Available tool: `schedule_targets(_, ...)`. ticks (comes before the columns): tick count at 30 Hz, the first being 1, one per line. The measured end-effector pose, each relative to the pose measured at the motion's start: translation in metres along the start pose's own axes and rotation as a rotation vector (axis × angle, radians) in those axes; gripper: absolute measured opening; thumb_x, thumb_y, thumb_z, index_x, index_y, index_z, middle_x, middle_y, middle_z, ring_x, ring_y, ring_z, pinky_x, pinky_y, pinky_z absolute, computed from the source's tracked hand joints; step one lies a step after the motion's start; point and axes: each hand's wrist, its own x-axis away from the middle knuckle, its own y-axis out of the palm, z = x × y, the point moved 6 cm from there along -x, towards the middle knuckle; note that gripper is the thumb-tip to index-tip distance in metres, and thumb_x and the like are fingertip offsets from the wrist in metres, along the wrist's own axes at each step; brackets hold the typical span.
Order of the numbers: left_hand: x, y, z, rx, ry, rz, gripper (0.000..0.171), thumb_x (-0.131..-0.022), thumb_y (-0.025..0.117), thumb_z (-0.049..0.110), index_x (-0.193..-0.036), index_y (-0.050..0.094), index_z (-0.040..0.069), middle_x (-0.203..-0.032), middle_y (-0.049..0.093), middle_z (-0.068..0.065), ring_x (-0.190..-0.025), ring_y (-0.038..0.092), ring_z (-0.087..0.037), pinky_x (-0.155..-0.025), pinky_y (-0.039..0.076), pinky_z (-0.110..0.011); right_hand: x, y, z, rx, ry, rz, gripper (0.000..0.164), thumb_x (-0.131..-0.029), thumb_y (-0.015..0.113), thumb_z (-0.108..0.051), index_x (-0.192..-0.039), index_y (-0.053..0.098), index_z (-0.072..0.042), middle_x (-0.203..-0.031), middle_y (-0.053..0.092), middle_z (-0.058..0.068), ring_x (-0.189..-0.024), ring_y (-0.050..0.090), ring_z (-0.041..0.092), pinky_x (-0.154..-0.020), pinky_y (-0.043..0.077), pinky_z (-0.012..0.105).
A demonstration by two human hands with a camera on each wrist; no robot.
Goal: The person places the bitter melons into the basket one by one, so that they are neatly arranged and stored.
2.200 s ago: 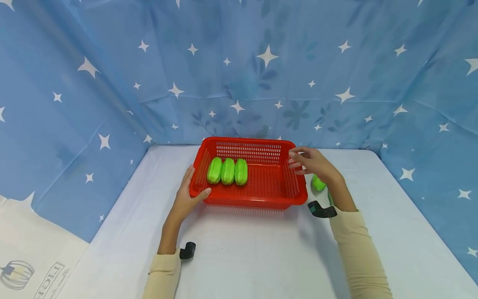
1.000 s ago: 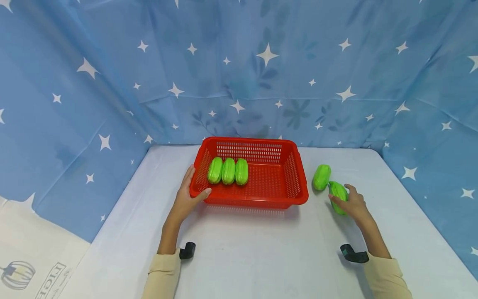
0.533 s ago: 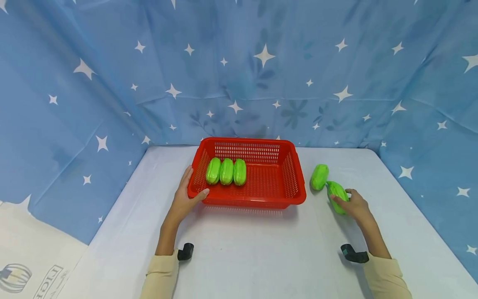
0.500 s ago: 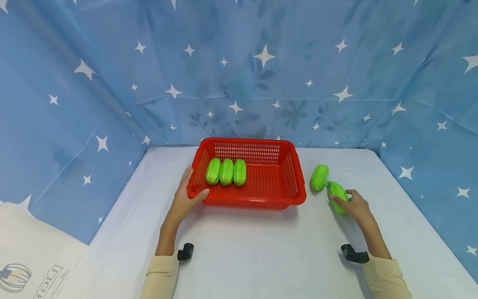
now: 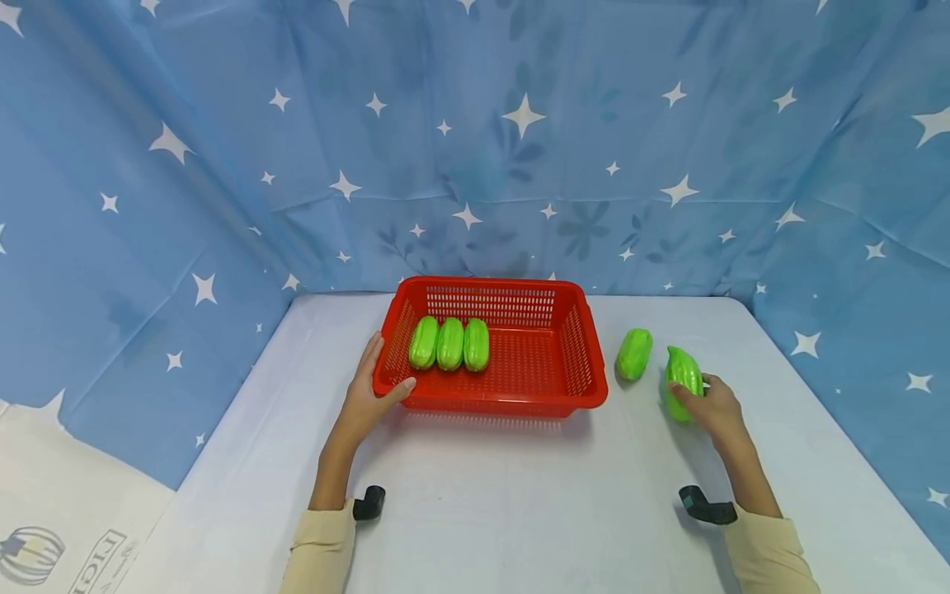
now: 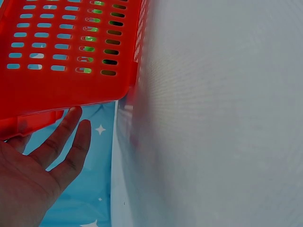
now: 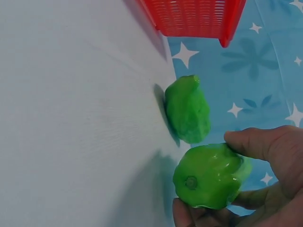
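My left hand [image 5: 362,402] rests at the front left corner of a red plastic basket [image 5: 505,404]. Its fingers lie along the left side, with the thumb on the front rim; in the left wrist view they look nearly straight beside the basket wall. My right hand [image 5: 718,410] grips a bright green ribbed gourd [image 5: 683,375] between thumb and fingers, right of the basket. In the right wrist view the held gourd [image 7: 208,177] shows its round end, and its shadow falls on the table. Part of it is hidden behind the fingers.
Three similar green gourds [image 5: 449,343] lie side by side in the basket's left half. Another gourd [image 5: 634,355] lies on the white table [image 5: 490,511] between the basket and my right hand. A blue star-patterned curtain [image 5: 475,148] hangs behind the table.
My right hand went from above the basket's right rim to the gourd and took hold of it. The gourd has since turned and shifted slightly right. The left hand stays at the basket.
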Motion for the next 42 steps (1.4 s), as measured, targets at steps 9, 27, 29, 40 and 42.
schedule_targets(9, 0.001, 0.0, 0.001, 0.001, -0.011, 0.001, 0.093, -0.086, 0.072, 0.038, -0.158, 0.014, 0.025, -0.165, 0.011, 0.008, -0.151, 0.019, -0.027, -0.105, 0.044, -0.051, -0.002, -0.003, -0.013, -0.173, -0.009, 0.031, 0.092, -0.097, 0.05, -0.051, -0.151, 0.009, 0.012, -0.149, 0.024, 0.04, -0.133, 0.036, 0.049, -0.109, 0.039, 0.059)
schedule_targets(27, 0.001, 0.0, 0.001, 0.007, -0.019, 0.007, 0.094, -0.085, 0.073, 0.039, -0.158, 0.015, 0.024, -0.164, 0.012, 0.011, -0.151, 0.019, -0.023, -0.105, 0.045, -0.05, -0.006, 0.003, -0.057, -0.329, -0.192, -0.005, 0.089, -0.098, 0.048, -0.051, -0.154, 0.005, 0.003, -0.148, 0.032, 0.037, -0.123, 0.05, 0.037, -0.068, 0.048, 0.007)
schedule_targets(29, 0.001, 0.0, 0.0, 0.008, -0.02, 0.01, 0.094, -0.085, 0.073, 0.04, -0.158, 0.016, 0.025, -0.164, 0.012, 0.012, -0.151, 0.019, -0.022, -0.105, 0.045, -0.05, -0.008, 0.004, -0.062, -0.349, -0.213, -0.016, 0.088, -0.099, 0.046, -0.053, -0.155, 0.005, 0.002, -0.148, 0.03, 0.036, -0.119, 0.051, 0.031, -0.069, 0.05, 0.009)
schedule_targets(40, 0.002, 0.0, 0.0, 0.013, -0.018, 0.007, 0.094, -0.085, 0.072, 0.042, -0.158, 0.015, 0.024, -0.164, 0.012, 0.01, -0.15, 0.02, -0.024, -0.103, 0.046, -0.05, -0.014, 0.01, -0.088, -0.515, -0.246, -0.096, 0.082, -0.102, 0.034, -0.052, -0.154, 0.001, 0.002, -0.128, 0.038, 0.014, -0.097, 0.05, 0.005, -0.073, 0.053, 0.015)
schedule_targets(42, 0.001, 0.0, 0.0, 0.011, -0.015, 0.006, 0.094, -0.085, 0.072, 0.042, -0.158, 0.015, 0.024, -0.164, 0.011, 0.011, -0.15, 0.02, -0.024, -0.103, 0.046, -0.05, -0.015, 0.012, -0.094, -0.581, -0.237, -0.129, 0.081, -0.102, 0.033, -0.052, -0.155, 0.0, 0.001, -0.123, 0.038, 0.008, -0.098, 0.05, 0.007, -0.074, 0.053, 0.017)
